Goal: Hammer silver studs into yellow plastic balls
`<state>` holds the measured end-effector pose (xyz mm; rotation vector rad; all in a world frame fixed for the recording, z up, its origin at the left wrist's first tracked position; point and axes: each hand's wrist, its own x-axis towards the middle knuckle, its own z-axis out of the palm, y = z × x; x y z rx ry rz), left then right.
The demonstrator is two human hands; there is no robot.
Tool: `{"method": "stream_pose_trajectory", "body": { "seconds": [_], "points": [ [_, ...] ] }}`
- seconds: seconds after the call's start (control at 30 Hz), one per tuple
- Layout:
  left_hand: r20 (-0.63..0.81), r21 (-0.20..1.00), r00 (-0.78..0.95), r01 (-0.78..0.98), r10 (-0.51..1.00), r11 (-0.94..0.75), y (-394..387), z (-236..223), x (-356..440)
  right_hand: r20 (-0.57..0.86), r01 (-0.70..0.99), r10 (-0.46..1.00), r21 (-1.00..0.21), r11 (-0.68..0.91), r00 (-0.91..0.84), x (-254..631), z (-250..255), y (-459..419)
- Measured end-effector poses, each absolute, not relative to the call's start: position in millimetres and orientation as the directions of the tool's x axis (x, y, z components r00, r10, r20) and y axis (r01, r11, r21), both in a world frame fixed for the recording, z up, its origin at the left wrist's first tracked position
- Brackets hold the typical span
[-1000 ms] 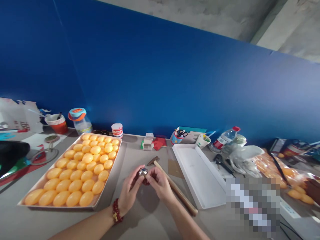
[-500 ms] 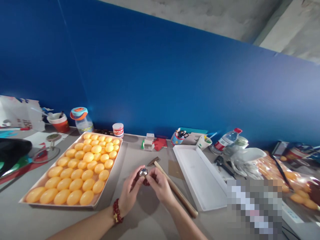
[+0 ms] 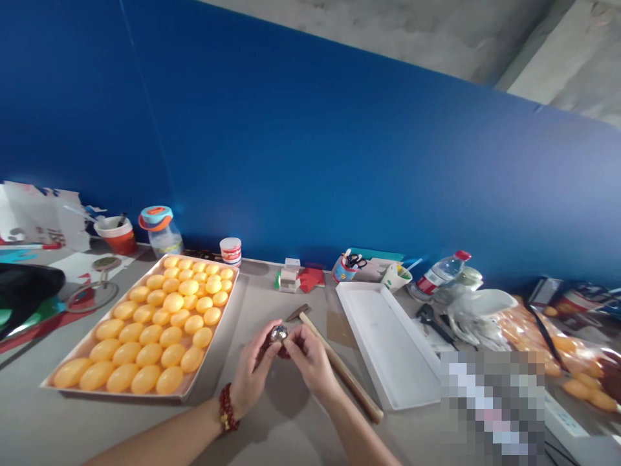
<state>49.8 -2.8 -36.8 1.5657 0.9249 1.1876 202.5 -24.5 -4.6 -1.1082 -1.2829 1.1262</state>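
Observation:
A small shiny silver ball (image 3: 279,333) is held up between both hands above the grey table. My left hand (image 3: 255,366) has its thumb and fingers curled round the ball's left side. From the other side, my right hand (image 3: 309,356) pinches it with thumb and forefinger. Something dark reddish shows just under the ball, too small to make out. Just beyond and to the right of my hands lies a hammer (image 3: 347,375) with a wooden handle, its head pointing away from me.
At left stands a shallow box (image 3: 213,330) of orange balls in rows. A white tray (image 3: 392,349) lies to the right. Along the blue partition (image 3: 310,149) are a lidded jar (image 3: 230,251), a pen cup (image 3: 345,266) and a plastic bottle (image 3: 441,272). Orange balls in clear bags (image 3: 543,330) lie far right.
The view has shifted very slightly. Both hands keep the silver ball in nearly the same place and grip.

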Motion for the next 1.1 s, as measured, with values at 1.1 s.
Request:
{"method": "stream_pose_trajectory", "body": {
  "seconds": [1.1],
  "points": [
    [0.275,0.957,0.255,0.022,0.927,-0.290,-4.4,-36.5,50.6,0.145,0.063,0.989,-0.987,0.145,0.000,201.8,-6.5,-25.3]
  ]
}}
